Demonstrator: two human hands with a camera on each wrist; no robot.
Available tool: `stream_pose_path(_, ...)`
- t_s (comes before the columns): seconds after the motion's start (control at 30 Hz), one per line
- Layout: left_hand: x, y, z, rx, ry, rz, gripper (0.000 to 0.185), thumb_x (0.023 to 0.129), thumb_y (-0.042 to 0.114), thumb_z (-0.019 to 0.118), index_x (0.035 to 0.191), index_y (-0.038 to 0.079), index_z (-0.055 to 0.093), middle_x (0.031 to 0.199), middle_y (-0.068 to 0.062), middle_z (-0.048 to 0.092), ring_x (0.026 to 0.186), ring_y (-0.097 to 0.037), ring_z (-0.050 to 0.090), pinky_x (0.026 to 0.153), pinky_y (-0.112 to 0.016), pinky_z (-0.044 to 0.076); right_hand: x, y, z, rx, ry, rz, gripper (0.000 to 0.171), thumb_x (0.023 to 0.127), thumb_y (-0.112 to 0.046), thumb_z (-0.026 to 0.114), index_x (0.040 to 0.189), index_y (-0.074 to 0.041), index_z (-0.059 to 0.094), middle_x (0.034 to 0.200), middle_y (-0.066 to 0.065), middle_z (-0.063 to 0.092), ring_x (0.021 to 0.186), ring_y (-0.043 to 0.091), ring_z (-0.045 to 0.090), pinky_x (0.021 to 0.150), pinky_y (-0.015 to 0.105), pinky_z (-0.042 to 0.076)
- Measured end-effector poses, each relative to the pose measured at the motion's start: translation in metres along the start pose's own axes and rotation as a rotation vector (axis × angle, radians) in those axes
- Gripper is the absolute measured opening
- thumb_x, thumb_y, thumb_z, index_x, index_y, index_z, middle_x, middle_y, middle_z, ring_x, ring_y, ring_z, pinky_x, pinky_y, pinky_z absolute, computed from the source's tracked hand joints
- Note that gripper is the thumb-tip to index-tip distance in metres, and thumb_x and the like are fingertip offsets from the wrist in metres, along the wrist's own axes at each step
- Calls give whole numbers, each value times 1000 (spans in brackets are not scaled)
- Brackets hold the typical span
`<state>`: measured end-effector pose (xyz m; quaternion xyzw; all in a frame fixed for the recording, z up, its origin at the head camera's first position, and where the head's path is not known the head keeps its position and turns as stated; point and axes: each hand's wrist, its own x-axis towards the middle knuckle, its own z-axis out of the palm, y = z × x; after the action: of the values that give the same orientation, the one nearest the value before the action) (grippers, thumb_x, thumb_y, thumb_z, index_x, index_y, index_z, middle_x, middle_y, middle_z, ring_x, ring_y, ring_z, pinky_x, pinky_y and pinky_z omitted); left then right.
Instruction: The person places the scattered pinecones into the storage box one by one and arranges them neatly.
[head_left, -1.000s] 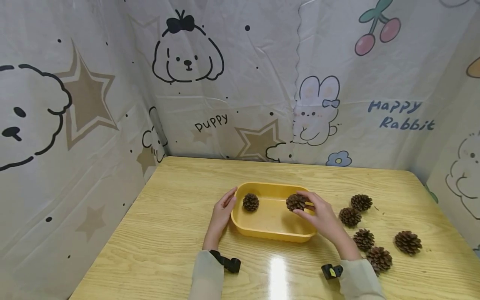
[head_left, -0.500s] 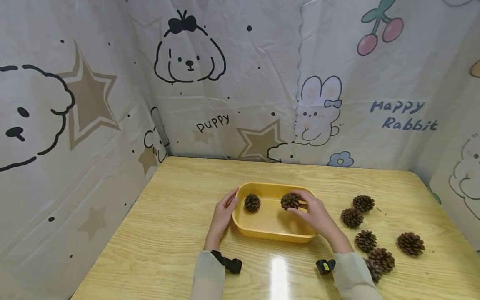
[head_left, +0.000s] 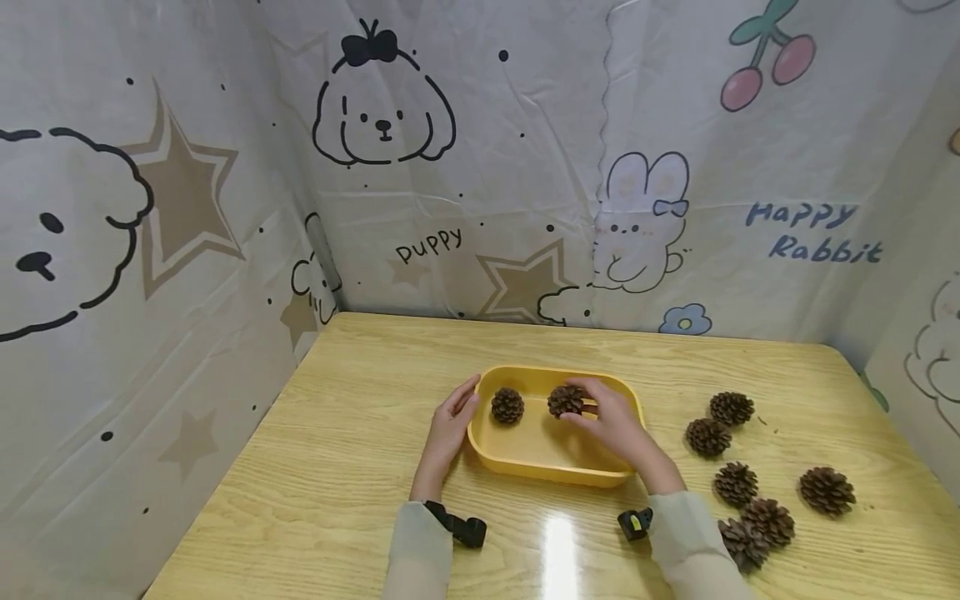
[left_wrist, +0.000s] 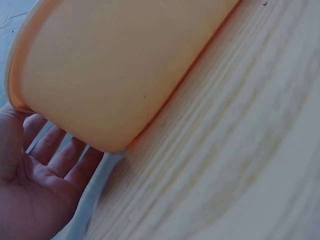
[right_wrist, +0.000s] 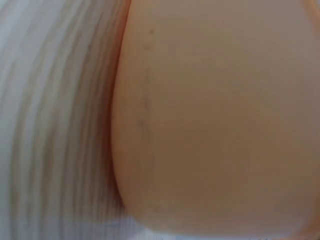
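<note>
A yellow plastic tray (head_left: 555, 473) sits mid-table with one pine cone (head_left: 507, 405) lying in its left half. My right hand (head_left: 609, 421) reaches over the tray and pinches a second pine cone (head_left: 566, 400) just right of the first. My left hand (head_left: 452, 419) rests with straight fingers against the tray's left wall (left_wrist: 105, 80); the left wrist view shows the palm (left_wrist: 35, 185) open beside it. The right wrist view shows only the tray's outer wall (right_wrist: 215, 120), blurred, with no hand in sight.
Several loose pine cones (head_left: 731, 407) lie on the wooden table (head_left: 337, 467) to the right of the tray, one (head_left: 826, 490) farthest right. Printed cloth walls (head_left: 187, 250) close in the left, back and right sides.
My right hand has carried the pine cone leftward over the tray, from its right end toward the cone lying inside. The left hand has stayed at the tray's left wall.
</note>
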<state>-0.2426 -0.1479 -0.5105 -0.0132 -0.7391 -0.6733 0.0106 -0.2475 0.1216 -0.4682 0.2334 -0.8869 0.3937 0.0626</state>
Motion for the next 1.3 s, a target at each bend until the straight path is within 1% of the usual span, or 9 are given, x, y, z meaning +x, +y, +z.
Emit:
stream_pose_path(0.1, 1, -1, 0, -1, 0, 4, 47, 103, 28, 51, 147, 14, 46, 152, -11, 46, 141, -29, 44, 115, -43, 40, 4, -2, 4, 11, -21, 7, 53, 85, -11, 75, 132, 3, 55, 129, 23, 60, 114, 40, 62, 90, 41, 59)
stream_pose_path(0.3, 2, -3, 0, -48, -10, 2, 47, 103, 25, 51, 147, 13, 46, 153, -11, 45, 142, -28, 43, 117, -43, 38, 10, -3, 11, 47, -77, 31, 54, 86, -10, 73, 134, 4, 52, 132, 24, 57, 116, 41, 61, 92, 42, 58)
stream_pose_path(0.43, 2, -3, 0, -27, -10, 6, 47, 102, 29, 52, 147, 14, 46, 152, -10, 46, 141, -28, 45, 116, -42, 40, 12, -3, 13, -2, -81, 51, 55, 87, -14, 73, 135, 3, 52, 135, 23, 56, 119, 40, 59, 95, 46, 56)
stream_pose_path(0.6, 1, -3, 1, -15, -6, -1, 47, 102, 31, 52, 147, 16, 47, 152, -8, 47, 140, -26, 45, 116, -40, 41, 16, -4, 16, -40, -95, 57, 53, 88, -13, 72, 134, 5, 52, 135, 25, 56, 120, 42, 57, 95, 47, 56)
stream_pose_path(0.63, 1, -3, 1, -13, -7, 4, 48, 102, 31, 52, 147, 15, 47, 152, -9, 47, 140, -27, 45, 116, -41, 41, 17, -4, 17, -46, -99, 61, 53, 88, -12, 72, 134, 5, 52, 135, 25, 56, 121, 42, 57, 96, 48, 55)
stream_pose_path(0.83, 1, -2, 1, -21, 5, -17, 46, 102, 31, 52, 146, 18, 49, 151, -7, 48, 140, -24, 45, 116, -41, 40, 21, -7, 20, -83, -115, 70, 51, 89, -12, 71, 134, 5, 52, 135, 25, 56, 126, 43, 53, 106, 55, 46)
stream_pose_path(1.07, -1, -3, 2, -12, -2, 1, 47, 102, 30, 52, 147, 15, 47, 152, -10, 47, 140, -27, 45, 115, -41, 41, 24, -10, 26, -87, -157, 101, 51, 90, -11, 70, 134, 5, 52, 136, 25, 55, 128, 42, 51, 109, 54, 44)
stream_pose_path(1.13, 0, -2, 2, -15, 5, -9, 46, 102, 30, 52, 146, 16, 48, 151, -8, 47, 140, -25, 45, 116, -41, 40, 25, -10, 28, -81, -167, 104, 51, 90, -12, 70, 135, 5, 51, 137, 24, 55, 129, 42, 51, 110, 54, 44)
stream_pose_path(1.3, 0, -1, 1, -2, 15, -13, 46, 103, 30, 51, 146, 15, 48, 151, -9, 48, 140, -26, 45, 115, -42, 41, 26, -11, 31, -96, -167, 69, 49, 89, -12, 71, 132, 5, 53, 133, 24, 57, 126, 41, 53, 108, 53, 45)
